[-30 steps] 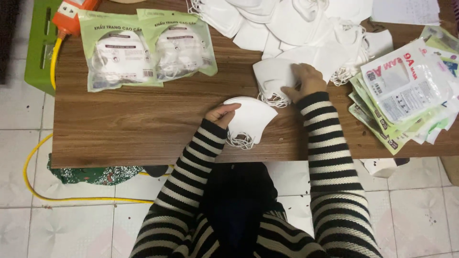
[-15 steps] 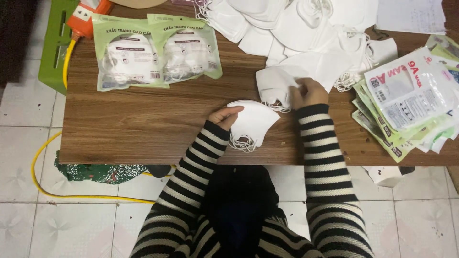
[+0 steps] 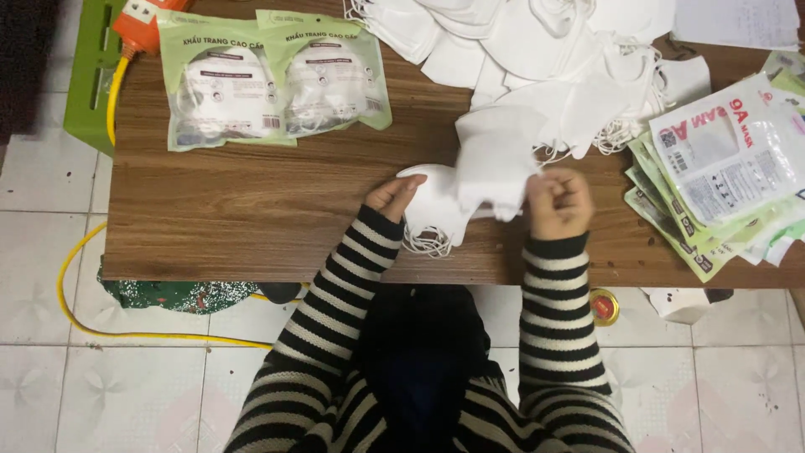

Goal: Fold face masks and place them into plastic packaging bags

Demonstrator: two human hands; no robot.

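Observation:
My left hand [image 3: 394, 195] pinches the edge of a white face mask [image 3: 436, 205] lying near the front edge of the wooden table [image 3: 251, 218]. My right hand [image 3: 558, 201] is closed on a second white mask [image 3: 495, 155] and holds it lifted just above the first one. Both arms wear black and white striped sleeves. A big heap of loose white masks [image 3: 545, 50] lies at the back of the table, just beyond the lifted mask.
Two green packets with masks inside [image 3: 277, 80] lie at the back left. A stack of empty green and white pouches [image 3: 729, 168] fills the right side. An orange power strip [image 3: 147, 21] with a yellow cable [image 3: 84, 277] sits at the far left.
My right hand has taken a mask from beside the heap and drawn it back toward me, over the mask under my left hand. My left hand has stayed put.

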